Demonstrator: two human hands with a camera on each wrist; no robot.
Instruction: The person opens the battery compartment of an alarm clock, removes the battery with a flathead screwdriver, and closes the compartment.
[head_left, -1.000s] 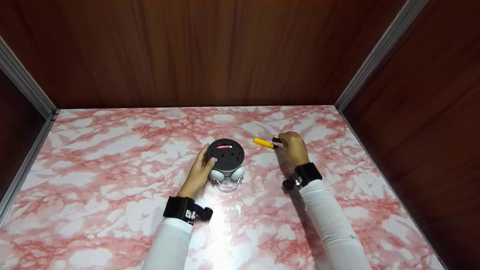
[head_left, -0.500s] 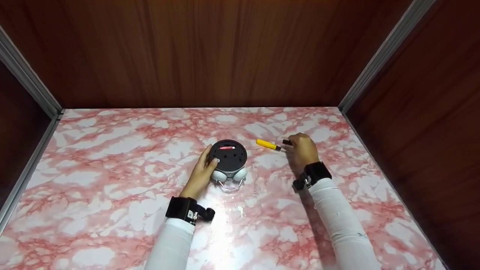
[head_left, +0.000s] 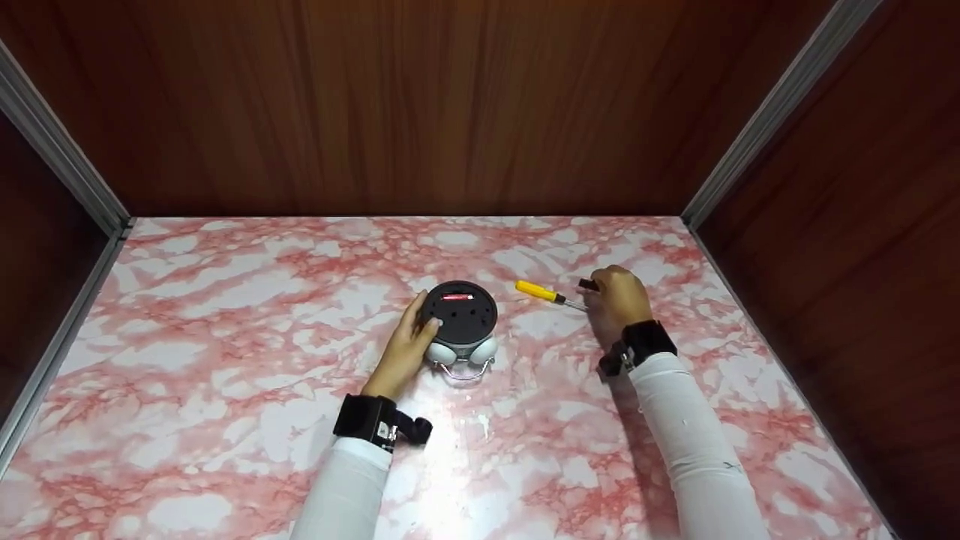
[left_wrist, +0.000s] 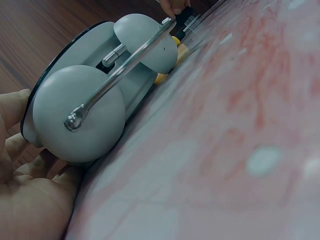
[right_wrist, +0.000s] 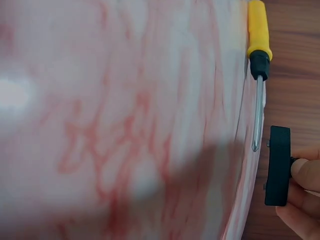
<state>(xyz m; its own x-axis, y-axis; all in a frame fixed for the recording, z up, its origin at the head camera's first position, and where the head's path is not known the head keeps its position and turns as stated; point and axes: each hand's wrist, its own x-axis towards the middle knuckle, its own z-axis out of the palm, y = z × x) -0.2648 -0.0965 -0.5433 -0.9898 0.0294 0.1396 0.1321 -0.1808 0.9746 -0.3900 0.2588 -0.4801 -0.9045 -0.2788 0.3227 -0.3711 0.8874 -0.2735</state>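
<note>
A twin-bell alarm clock [head_left: 466, 328] lies with its black back facing up, a red battery [head_left: 457, 298] showing in the uncovered slot. My left hand [head_left: 403, 349] grips the clock's left side, thumb on the back and fingers around the edge. In the left wrist view the two white bells [left_wrist: 80, 112] and the metal handle [left_wrist: 127, 67] face the camera. My right hand [head_left: 627, 297] pinches a small black battery cover [right_wrist: 278, 166] between thumb and fingers. Close to its left lies a screwdriver [head_left: 537, 290] with a yellow handle and a bare metal shaft.
The table [head_left: 225, 360] has a red-and-white marbled top. Dark wood panels [head_left: 405, 112] rise behind it and at both sides, with grey metal strips [head_left: 780, 112] at the corners. A bright light reflection lies on the surface in front of the clock.
My right hand has moved right with the battery cover, away from the screwdriver, whose shaft now shows. The left hand keeps its grip on the clock; the whole view has shifted slightly.
</note>
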